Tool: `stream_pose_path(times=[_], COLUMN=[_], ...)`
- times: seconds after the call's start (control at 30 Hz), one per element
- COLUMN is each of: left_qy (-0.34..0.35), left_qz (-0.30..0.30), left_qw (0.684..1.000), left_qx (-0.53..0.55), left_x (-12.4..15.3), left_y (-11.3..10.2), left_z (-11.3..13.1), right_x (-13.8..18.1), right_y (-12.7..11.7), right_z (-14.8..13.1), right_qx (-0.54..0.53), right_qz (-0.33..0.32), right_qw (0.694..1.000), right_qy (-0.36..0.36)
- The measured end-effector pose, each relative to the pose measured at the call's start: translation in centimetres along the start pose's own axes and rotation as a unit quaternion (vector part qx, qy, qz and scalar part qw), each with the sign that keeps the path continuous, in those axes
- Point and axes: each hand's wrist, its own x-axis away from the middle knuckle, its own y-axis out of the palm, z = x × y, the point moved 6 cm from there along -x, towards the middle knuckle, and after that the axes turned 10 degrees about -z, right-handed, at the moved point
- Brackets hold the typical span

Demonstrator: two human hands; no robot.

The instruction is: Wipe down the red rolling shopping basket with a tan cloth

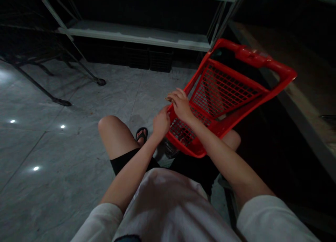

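Note:
A red plastic shopping cart basket (231, 88) with grid walls and a handle bar at its far end stands tilted between my knees. My left hand (161, 122) is closed around the left rim of the basket, its fingertips partly hidden by the rim. Just beyond it, my right hand (181, 103) reaches across the basket's near end to the same rim. Its fingers are bent and close together, with a small tan bit at the fingertips that is too dim to name.
A white metal shelf rack (141, 37) stands ahead, with dark crates (160, 60) below it. To the left is a wire cart frame (39, 81) on casters. A ledge (283, 56) runs along the right. Grey floor (52, 147) lies at the left.

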Motion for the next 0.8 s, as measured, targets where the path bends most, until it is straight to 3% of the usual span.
stream_pose_path(times=[0.13,0.5,0.63,0.8], left_qy=[0.014,0.0,-0.013,-0.005], left_qz=[0.012,0.048,0.064,0.096], left_qw=[0.999,0.991,0.992,0.99], left_qx=[0.051,0.126,0.11,0.098], left_x=[1.0,1.8,2.1,0.0], left_y=[0.1,0.1,-0.1,-1.7], left_z=[-0.3,-1.0,-1.3,-2.7], right_x=[-1.7,-10.2,-10.6,-6.6], right_y=[0.6,0.0,0.3,2.7], right_z=[0.9,4.9,3.4,-1.6], right_qx=[-0.002,-0.005,-0.022,-0.122], right_qz=[-0.04,-0.017,-0.02,-0.071], right_qw=[0.999,1.0,1.0,0.989], right_qy=[0.03,0.019,0.009,-0.043])
